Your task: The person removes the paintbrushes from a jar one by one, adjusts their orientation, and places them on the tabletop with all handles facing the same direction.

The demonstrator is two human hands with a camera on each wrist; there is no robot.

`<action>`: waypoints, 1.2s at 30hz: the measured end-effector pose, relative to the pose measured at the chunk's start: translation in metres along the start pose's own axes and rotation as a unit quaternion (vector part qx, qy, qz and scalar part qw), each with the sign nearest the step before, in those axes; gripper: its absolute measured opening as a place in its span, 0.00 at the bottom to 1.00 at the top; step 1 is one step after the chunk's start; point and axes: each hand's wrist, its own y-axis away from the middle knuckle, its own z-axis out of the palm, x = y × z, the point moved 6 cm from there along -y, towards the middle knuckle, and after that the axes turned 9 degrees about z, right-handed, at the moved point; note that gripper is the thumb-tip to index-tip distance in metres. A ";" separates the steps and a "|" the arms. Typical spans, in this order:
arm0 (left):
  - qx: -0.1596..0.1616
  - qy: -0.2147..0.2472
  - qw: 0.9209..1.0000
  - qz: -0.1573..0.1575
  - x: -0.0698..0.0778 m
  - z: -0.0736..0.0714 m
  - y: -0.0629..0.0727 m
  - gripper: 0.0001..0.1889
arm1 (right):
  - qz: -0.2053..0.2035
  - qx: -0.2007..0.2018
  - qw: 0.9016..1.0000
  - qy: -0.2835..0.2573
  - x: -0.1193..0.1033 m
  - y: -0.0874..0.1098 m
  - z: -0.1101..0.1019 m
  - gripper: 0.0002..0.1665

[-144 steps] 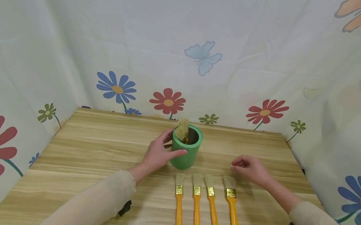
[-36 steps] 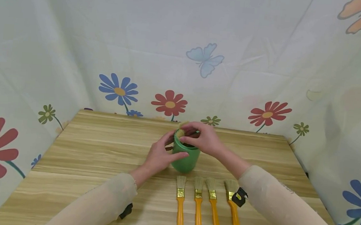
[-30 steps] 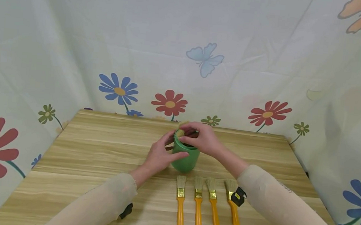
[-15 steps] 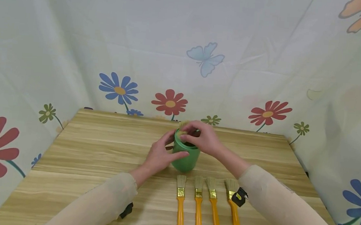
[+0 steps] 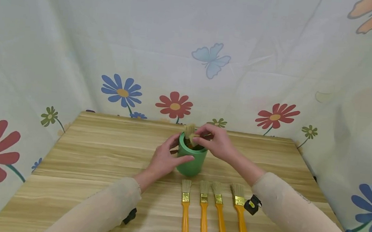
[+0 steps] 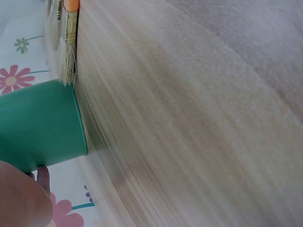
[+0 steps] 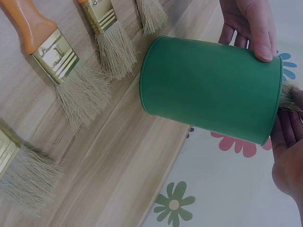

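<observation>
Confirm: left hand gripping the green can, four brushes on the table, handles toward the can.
Wrong way round: the head view shows bristles, not handles, toward the green can. The left hand gripping it and the four brushes on the table are right.

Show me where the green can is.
In the head view, the green can stands near centre, just beyond the leftmost tabletop brush, the left hand gripping its side.
</observation>
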 end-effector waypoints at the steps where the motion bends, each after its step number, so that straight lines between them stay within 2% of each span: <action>1: 0.000 0.001 1.000 0.000 0.000 0.000 0.000 0.43 | 0.002 -0.001 1.000 0.001 0.000 0.000 0.000 0.09; 16: -0.003 -0.005 1.000 -0.011 0.001 0.001 0.001 0.44 | 0.017 0.031 0.999 -0.030 -0.004 -0.006 -0.012 0.09; 22: -0.002 0.001 1.000 -0.007 0.003 0.000 0.000 0.44 | 0.010 0.048 0.997 -0.051 -0.013 -0.009 -0.023 0.09; 36: -0.002 -0.002 1.000 -0.016 0.000 0.000 -0.001 0.45 | 0.037 0.095 0.991 -0.084 -0.026 -0.006 -0.059 0.14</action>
